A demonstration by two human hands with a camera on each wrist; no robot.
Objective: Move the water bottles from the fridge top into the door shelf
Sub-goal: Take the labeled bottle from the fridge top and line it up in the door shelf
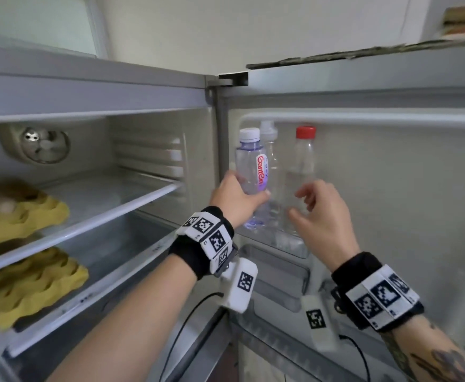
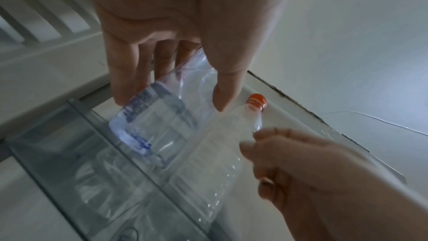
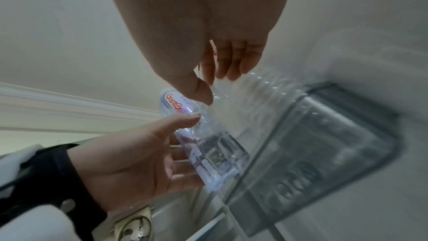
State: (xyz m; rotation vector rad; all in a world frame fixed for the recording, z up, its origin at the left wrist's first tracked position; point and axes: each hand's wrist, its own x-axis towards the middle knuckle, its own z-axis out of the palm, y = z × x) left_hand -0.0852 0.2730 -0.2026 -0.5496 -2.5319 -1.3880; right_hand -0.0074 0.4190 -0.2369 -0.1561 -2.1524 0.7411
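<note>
Three clear plastic bottles are at the door shelf (image 1: 289, 245), a transparent bin on the inner face of the open fridge door.

1. Labelled bottle (image 1: 250, 172): violet-tinted, white cap, red vertical lettering on a white label. Upright, at the hinge end of the shelf; in the head view its base shows above the shelf's front wall, and whether it is seated cannot be told.
2. Middle bottle (image 1: 270, 150): clear, pale cap, standing just behind and beside the labelled bottle, largely hidden by it.
3. Red-cap bottle (image 1: 301, 166): clear, ribbed, no label, upright, lower part inside the shelf.

Left hand (image 1: 235, 198): fingers curled round the lower half of the labelled bottle, thumb on the near side, the other fingers wrapped behind. The left wrist view shows the thumb (image 2: 222, 87) and fingers pressed on opposite walls of the bottle.

Right hand (image 1: 322, 216): fingers apart and loosely bent, set close round the body of the red-cap bottle. The right wrist view shows the thumb (image 3: 199, 89) and fingertips beside the ribbed wall; firm contact cannot be confirmed, and no clamping is visible.

Yellow egg trays (image 1: 18, 213) lie on the shelves inside the fridge.
</note>
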